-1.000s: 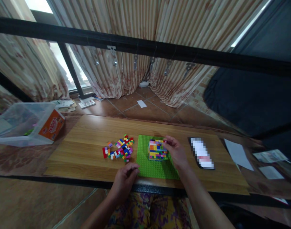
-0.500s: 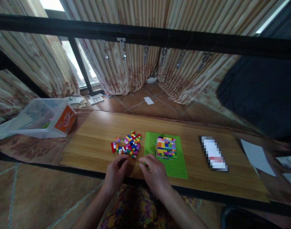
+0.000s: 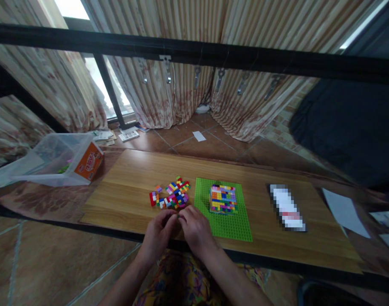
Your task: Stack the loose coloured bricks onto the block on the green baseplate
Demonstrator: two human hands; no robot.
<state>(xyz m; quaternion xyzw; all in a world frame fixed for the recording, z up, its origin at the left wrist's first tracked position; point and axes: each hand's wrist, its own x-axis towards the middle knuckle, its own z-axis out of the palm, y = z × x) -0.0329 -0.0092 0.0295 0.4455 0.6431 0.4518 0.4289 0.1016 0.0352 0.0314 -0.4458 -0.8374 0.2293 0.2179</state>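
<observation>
My left hand (image 3: 159, 233) and my right hand (image 3: 197, 230) meet at the fingertips over the table's front edge. Both are closed in a pinch, and a tiny dark green bit shows between them, too small to name. Just beyond my fingers lies a loose heap of colourful toy bricks (image 3: 173, 199). Right of the heap, a green baseplate (image 3: 228, 231) lies flat. On it stands a block built of multicoloured bricks (image 3: 223, 199), with rows of yellow, orange, blue and purple. Neither hand touches the block.
The wooden table (image 3: 131, 170) carries a phone with a blurred screen (image 3: 286, 207) on the right. A clear plastic bin (image 3: 54, 170) with an orange label stands at the left. White paper (image 3: 344, 210) lies at the right end. A dark rail (image 3: 194, 51) with hooks crosses above.
My right hand has moved left and away from the baseplate, so its fingertips now meet those of my left hand. The bricks and the built block stay in place.
</observation>
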